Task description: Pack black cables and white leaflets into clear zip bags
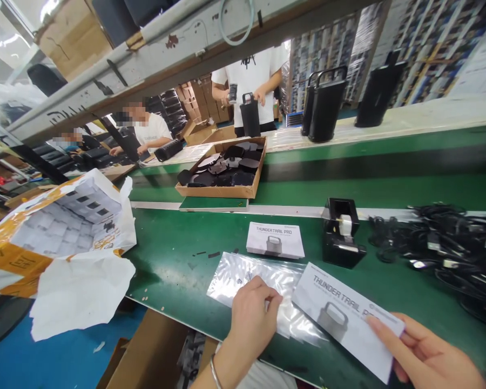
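Note:
My right hand grips a white printed booklet at its right end, thumb on top. "THUNDER TRAIL PRO" and a picture of a speaker are on its face. Beside it, my left hand is closed in a pinch on the clear plastic bags, which lie flat on the green bench. The booklet's left end lies over the bags' right side. Just behind the bags rests a stack of matching booklets.
A black tape dispenser stands right of the booklet stack, near a heap of black cables. Farther back is a cardboard tray of dark parts. An opened white-and-orange package sits left. Black speakers and co-workers are across the bench.

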`<state>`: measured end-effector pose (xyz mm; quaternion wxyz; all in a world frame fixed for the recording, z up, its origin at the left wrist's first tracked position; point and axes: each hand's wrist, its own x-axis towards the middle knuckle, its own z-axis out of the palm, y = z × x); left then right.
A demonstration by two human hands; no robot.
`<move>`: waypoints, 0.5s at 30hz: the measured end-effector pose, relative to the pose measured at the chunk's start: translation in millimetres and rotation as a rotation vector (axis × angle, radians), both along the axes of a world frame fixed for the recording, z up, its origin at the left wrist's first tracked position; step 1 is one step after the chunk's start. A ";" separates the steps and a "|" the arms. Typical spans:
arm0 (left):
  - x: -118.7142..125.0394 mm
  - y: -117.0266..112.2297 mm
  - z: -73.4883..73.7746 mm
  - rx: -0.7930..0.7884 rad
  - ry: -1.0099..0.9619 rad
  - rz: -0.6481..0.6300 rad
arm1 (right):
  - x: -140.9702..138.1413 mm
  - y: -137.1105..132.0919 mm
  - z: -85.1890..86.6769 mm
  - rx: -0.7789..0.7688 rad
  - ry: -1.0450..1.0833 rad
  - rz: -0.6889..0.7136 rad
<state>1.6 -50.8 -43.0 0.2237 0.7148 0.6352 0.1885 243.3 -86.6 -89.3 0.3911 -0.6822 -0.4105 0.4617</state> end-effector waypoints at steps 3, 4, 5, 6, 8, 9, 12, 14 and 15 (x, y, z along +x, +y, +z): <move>1.5 -2.9 -1.6 0.037 -0.005 -0.013 | -12.1 2.5 10.0 -0.051 0.009 0.003; 1.9 -3.5 -2.0 0.042 -0.004 -0.012 | -15.0 2.4 12.5 -0.063 0.004 -0.003; 2.1 -4.0 -2.3 0.044 -0.001 -0.011 | -17.3 1.9 14.5 -0.075 -0.004 -0.005; 2.1 -4.4 -2.6 0.046 0.003 -0.010 | -18.7 1.1 15.7 -0.086 -0.013 -0.001; 1.8 -5.1 -3.1 0.049 0.014 -0.011 | -19.1 -1.1 15.5 -0.106 -0.038 0.012; 1.6 -5.4 -3.5 0.052 0.019 -0.012 | -18.2 -2.3 14.2 -0.117 -0.047 0.022; 1.4 -6.6 -5.4 0.071 0.023 -0.014 | -13.5 -6.3 6.7 -0.165 -0.026 0.051; 1.6 -7.7 -7.0 0.088 0.019 -0.017 | -12.1 -9.6 2.1 -0.197 0.015 0.061; 1.6 -8.3 -7.7 0.093 0.014 -0.019 | -12.9 -11.6 1.0 -0.209 0.032 0.065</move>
